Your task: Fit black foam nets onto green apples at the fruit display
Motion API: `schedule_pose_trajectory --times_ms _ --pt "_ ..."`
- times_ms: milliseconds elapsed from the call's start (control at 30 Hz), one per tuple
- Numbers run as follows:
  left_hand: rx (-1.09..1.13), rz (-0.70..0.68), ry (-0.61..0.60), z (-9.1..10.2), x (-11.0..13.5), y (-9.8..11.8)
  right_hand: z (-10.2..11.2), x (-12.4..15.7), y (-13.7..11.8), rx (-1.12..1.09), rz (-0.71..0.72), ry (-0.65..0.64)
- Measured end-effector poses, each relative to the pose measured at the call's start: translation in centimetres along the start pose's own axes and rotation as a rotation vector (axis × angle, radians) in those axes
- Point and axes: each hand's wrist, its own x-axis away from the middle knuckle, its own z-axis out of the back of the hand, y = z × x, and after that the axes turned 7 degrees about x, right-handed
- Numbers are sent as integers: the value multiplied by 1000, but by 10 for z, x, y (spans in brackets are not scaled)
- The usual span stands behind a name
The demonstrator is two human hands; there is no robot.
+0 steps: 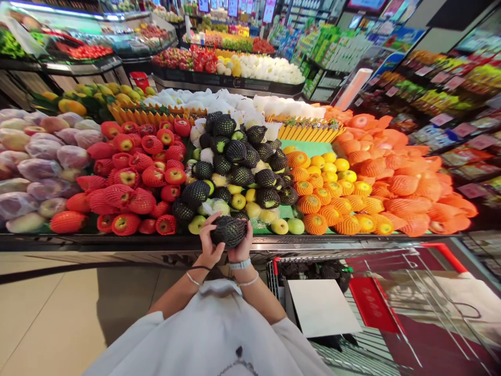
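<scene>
Between my two hands is a fruit in a black foam net (229, 231), held just over the front edge of the fruit display. My left hand (210, 244) wraps round its left side, and my right hand (241, 245) grips it from the right. The net hides most of the fruit, so its kind is unclear. Directly beyond my hands rises a heap of similar fruit in black nets (237, 151), with some green and yellow fruit among it. A pale green fruit in clear wrap (216, 207) lies right behind the held one.
Apples in red nets (129, 177) fill the left side, beside wrapped peaches (39, 156). Oranges in orange nets (336, 203) and larger orange-netted fruit (407, 177) lie to the right. A shopping cart (378, 305) with a white board (324, 308) stands at my right, against the display's edge (117, 243).
</scene>
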Motion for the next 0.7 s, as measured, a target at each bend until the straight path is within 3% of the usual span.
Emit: schedule_pose_trajectory --times_ms 167,267,367,433,567,700 --pt "25 165 115 -4 -9 4 -9 13 5 109 126 -46" --pt "270 400 368 -4 -22 6 -14 25 0 220 187 -184" --pt "613 693 598 5 -32 4 -15 34 -12 470 256 -405" --pt "742 818 612 13 -35 4 -16 37 -20 678 400 -504" --pt "807 928 525 20 -30 5 -16 33 -27 956 741 -578" --pt "760 1028 476 15 -16 0 -17 26 -21 994 822 -614"
